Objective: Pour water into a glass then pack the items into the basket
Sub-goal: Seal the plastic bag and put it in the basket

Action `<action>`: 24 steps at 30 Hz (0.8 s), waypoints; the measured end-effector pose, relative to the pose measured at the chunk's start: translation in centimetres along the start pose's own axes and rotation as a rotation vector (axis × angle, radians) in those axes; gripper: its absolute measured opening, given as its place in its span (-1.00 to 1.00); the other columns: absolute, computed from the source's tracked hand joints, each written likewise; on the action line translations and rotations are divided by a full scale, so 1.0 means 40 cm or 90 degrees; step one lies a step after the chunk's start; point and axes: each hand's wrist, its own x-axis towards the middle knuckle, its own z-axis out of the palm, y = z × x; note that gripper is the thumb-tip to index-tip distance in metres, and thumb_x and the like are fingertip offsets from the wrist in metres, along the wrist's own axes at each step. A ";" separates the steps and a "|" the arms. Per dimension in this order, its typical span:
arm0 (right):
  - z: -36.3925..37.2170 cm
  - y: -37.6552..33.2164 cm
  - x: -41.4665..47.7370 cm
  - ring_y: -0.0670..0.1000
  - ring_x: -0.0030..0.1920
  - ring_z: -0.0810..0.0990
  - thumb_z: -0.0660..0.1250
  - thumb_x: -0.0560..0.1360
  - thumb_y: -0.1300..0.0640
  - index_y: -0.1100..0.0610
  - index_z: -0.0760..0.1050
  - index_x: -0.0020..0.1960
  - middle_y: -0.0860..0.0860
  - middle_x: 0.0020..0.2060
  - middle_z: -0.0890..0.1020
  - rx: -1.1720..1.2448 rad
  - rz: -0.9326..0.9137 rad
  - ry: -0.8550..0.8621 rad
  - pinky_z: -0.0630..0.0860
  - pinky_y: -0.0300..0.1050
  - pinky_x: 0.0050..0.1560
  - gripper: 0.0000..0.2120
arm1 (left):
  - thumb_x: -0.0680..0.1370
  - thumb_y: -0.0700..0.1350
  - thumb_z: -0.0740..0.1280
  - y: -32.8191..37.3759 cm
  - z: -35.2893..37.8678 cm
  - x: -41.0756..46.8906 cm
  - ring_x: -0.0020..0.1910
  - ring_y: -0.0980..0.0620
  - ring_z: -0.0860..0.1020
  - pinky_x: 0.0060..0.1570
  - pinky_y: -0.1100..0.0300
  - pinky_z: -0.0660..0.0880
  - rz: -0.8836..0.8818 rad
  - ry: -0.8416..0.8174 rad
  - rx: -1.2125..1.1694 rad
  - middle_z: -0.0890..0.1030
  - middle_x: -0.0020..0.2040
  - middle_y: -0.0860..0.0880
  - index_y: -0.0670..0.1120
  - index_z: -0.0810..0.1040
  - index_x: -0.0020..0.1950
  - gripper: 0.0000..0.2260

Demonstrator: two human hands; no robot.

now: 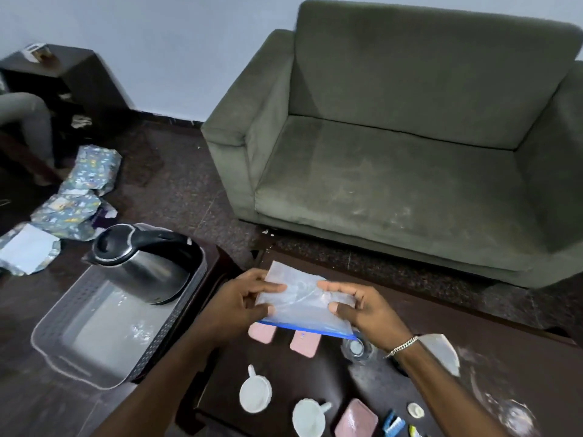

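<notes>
Both hands hold a clear zip bag with a blue seal above the dark table. My left hand pinches its left edge, my right hand its right edge. A steel kettle with a black lid stands in the far end of the grey basket to the left. Below the bag on the table lie pink coasters, a glass, and two white cups. A second glass stands at the lower right.
A green sofa stands behind the table. Crumpled wrapping paper lies on the floor at left, near a dark side cabinet and a seated person's leg. Small packets and another pink coaster lie near the table's front edge.
</notes>
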 end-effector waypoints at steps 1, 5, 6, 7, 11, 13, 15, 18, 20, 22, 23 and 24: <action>0.026 0.002 0.011 -0.13 0.17 0.61 0.32 0.55 0.46 0.15 0.61 0.27 0.01 0.25 0.66 0.013 -0.006 0.004 0.53 -0.14 0.25 -0.62 | 0.44 -0.30 0.47 -0.012 -0.023 -0.013 0.28 0.02 0.61 0.34 -0.02 0.53 -0.007 0.012 0.005 0.60 0.27 -0.08 -0.06 0.72 0.21 -0.64; 0.170 -0.004 0.073 -0.17 -0.05 0.66 0.31 0.54 0.48 0.08 0.66 0.19 -0.03 0.12 0.72 0.067 -0.025 0.038 0.53 -0.32 -0.08 -0.61 | 0.43 -0.17 0.49 -0.066 -0.152 -0.094 0.24 0.17 0.60 0.26 0.21 0.49 -0.070 0.070 0.064 0.57 0.31 0.11 0.25 0.70 0.21 -0.57; 0.207 -0.007 0.084 -0.14 0.00 0.66 0.31 0.54 0.48 0.10 0.66 0.19 -0.04 0.13 0.72 0.063 -0.037 0.054 0.53 -0.30 -0.02 -0.61 | 0.43 -0.17 0.49 -0.078 -0.181 -0.117 0.22 0.21 0.59 0.21 0.23 0.48 -0.084 0.083 0.074 0.56 0.32 0.12 0.25 0.69 0.22 -0.56; 0.254 -0.008 0.097 -0.10 0.03 0.67 0.31 0.53 0.49 0.11 0.66 0.18 -0.05 0.12 0.73 0.054 -0.047 0.062 0.53 -0.29 0.02 -0.62 | 0.43 -0.20 0.50 -0.094 -0.215 -0.144 0.17 0.22 0.60 0.17 0.24 0.50 -0.098 0.096 0.077 0.57 0.31 0.11 0.21 0.70 0.22 -0.56; 0.450 0.000 0.140 -0.04 -0.32 0.65 0.27 0.55 0.48 0.11 0.74 0.01 -0.09 -0.20 0.72 -0.039 -0.063 0.014 0.47 -0.32 -0.24 -0.63 | 0.37 -0.27 0.40 -0.151 -0.347 -0.244 -0.11 0.06 0.65 -0.05 0.24 0.52 -0.176 0.181 0.125 0.66 0.16 0.02 0.09 0.77 0.05 -0.63; 0.540 0.001 0.157 -0.06 -0.32 0.59 0.27 0.53 0.47 0.12 0.74 0.04 -0.01 -0.21 0.67 -0.106 -0.087 -0.023 0.46 -0.27 -0.24 -0.64 | 0.40 -0.33 0.37 -0.186 -0.415 -0.277 -0.07 0.05 0.65 -0.08 0.33 0.49 -0.199 0.214 0.169 0.68 0.09 0.02 0.05 0.77 -0.03 -0.66; 0.636 0.000 0.180 -0.13 -0.22 0.61 0.30 0.51 0.40 0.12 0.71 0.12 -0.02 -0.16 0.67 -0.175 -0.115 -0.061 0.50 -0.26 -0.10 -0.67 | 0.49 -0.43 0.42 -0.231 -0.488 -0.308 0.00 0.04 0.65 -0.02 0.28 0.51 -0.231 0.254 0.210 0.69 0.07 0.00 0.01 0.77 -0.06 -0.67; 0.764 0.015 0.215 -0.15 0.13 0.59 0.29 0.54 0.15 0.00 0.62 0.28 -0.09 0.11 0.70 -0.365 -0.151 -0.137 0.39 -0.13 0.26 -0.66 | 0.45 -0.17 0.60 -0.303 -0.579 -0.337 0.03 0.03 0.66 0.06 0.18 0.51 -0.274 0.286 0.310 0.70 0.11 0.04 -0.05 0.77 -0.02 -0.87; 0.841 0.035 0.241 -0.10 0.26 0.52 0.22 0.56 0.03 -0.08 0.54 0.33 -0.11 0.20 0.66 -0.510 -0.167 -0.194 0.22 0.02 0.32 -0.64 | 0.39 -0.12 0.65 -0.358 -0.621 -0.345 0.13 0.01 0.63 0.14 0.21 0.47 -0.298 0.255 0.371 0.68 0.18 0.00 -0.10 0.76 0.06 -0.72; 0.903 0.052 0.267 -0.02 0.22 0.52 0.21 0.52 0.07 -0.04 0.56 0.21 -0.08 0.10 0.68 -0.582 -0.174 -0.236 0.15 0.11 0.30 -0.70 | 0.38 -0.13 0.66 -0.404 -0.651 -0.345 0.24 -0.08 0.62 0.28 0.12 0.45 -0.316 0.203 0.430 0.65 0.26 -0.07 -0.14 0.73 0.16 -0.62; 0.930 0.060 0.280 0.03 0.19 0.53 0.23 0.49 0.12 0.00 0.56 0.12 -0.04 0.02 0.69 -0.615 -0.177 -0.253 0.15 0.16 0.30 -0.75 | 0.39 -0.13 0.65 -0.427 -0.664 -0.343 0.28 -0.11 0.60 0.32 0.10 0.43 -0.325 0.172 0.460 0.63 0.30 -0.09 -0.14 0.71 0.21 -0.59; 0.953 0.069 0.293 0.07 0.16 0.54 0.25 0.46 0.14 0.02 0.56 0.05 0.01 -0.05 0.68 -0.648 -0.177 -0.269 0.14 0.20 0.31 -0.80 | 0.40 -0.12 0.64 -0.450 -0.674 -0.342 0.32 -0.13 0.58 0.35 0.09 0.41 -0.338 0.140 0.484 0.60 0.34 -0.09 -0.15 0.68 0.26 -0.55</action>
